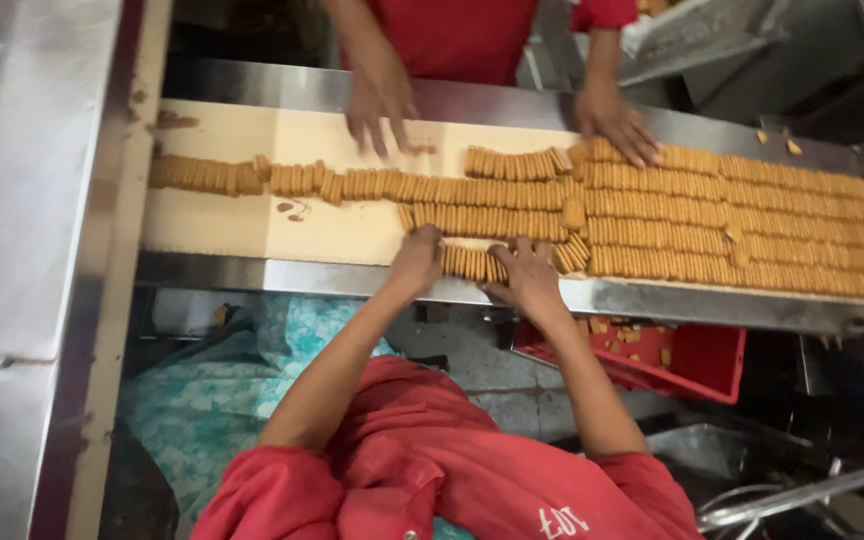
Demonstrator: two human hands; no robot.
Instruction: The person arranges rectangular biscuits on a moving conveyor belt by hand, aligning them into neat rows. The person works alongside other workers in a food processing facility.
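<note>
**Operator:** Starting at nine o'clock, I see the steel side panel (22, 200), then the pale conveyor belt (222, 225) with a single thin row of biscuits (252, 178) standing on edge. A few brown smears mark the bare belt near it.

**Colleague:** And the hands?

**Operator:** Near centre, the left hand (418, 262) sits at the belt's near edge, fingers curled down onto the end of a short biscuit stack (472, 263). Just beside it, the right hand (527, 275) is spread, fingers splayed over the other end of that stack. So the two hands bracket it between them.

**Colleague:** Anyone else?

**Operator:** At twelve o'clock a co-worker in a red shirt leans in. One co-worker's hand (380, 100) is spread and blurred above the belt; the other co-worker's hand (617, 125) rests on the far rows.

**Colleague:** Risks?

**Operator:** My judgement: the bracketed stack lies right at the steel rail (652, 297), so uneven pressure could buckle it and tip biscuits over the edge. The red crate (697, 360) at five o'clock already holds broken pieces. At three o'clock the dense biscuit rows (752, 225) are packed tight, and some pieces sit skewed; a nudge there could topple neighbours.
</note>
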